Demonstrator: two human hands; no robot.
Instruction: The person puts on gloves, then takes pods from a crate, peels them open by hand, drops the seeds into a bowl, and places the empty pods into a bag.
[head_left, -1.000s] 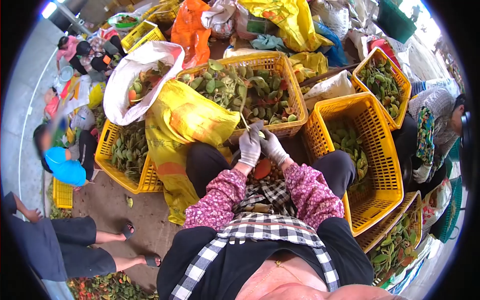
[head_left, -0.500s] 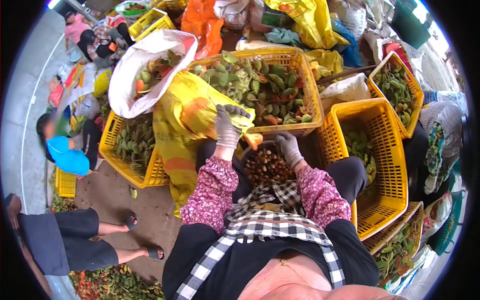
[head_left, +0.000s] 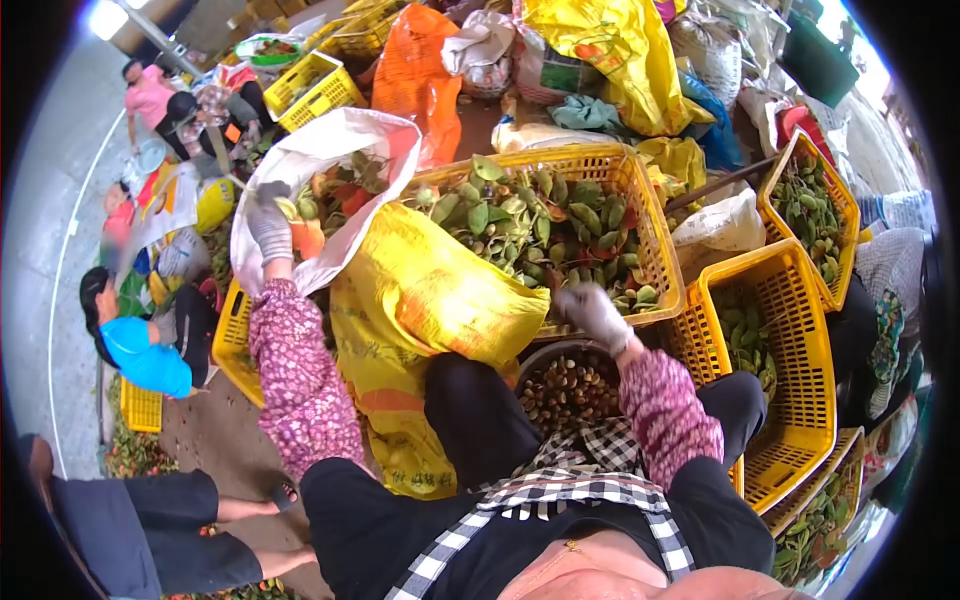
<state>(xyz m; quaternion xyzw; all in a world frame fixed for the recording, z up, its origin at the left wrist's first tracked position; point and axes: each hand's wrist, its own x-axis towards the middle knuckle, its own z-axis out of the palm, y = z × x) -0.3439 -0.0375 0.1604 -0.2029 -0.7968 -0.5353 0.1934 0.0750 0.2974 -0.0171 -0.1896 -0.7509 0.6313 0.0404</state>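
Note:
My left hand [head_left: 268,225], in a grey-palmed glove, is stretched out at the mouth of a white sack [head_left: 375,135]. Its fingers are extended among green and orange-red husks [head_left: 308,238]; I see no firm grip on one. In a similar glove, my right hand [head_left: 598,315] is at the near rim of a large yellow crate [head_left: 655,235] heaped with green and reddish leafy-looking pods [head_left: 530,215]. Motion smears its fingers, so a hold cannot be made out. Below it, a dark bowl [head_left: 530,368] of brown nuts [head_left: 575,390] sits between my knees.
A yellow printed sack [head_left: 400,300] lies left of the bowl. More yellow crates stand at right, one a deep crate [head_left: 800,370] with pods inside. Behind are an orange bag [head_left: 415,75] and several sacks. Other people sit at left; a standing person's legs [head_left: 190,530] are at lower left.
My left hand has moved left from the yellow sack's edge to the white sack's mouth. My right hand has gone from the bowl's edge up to the crate rim. The view has shifted slightly.

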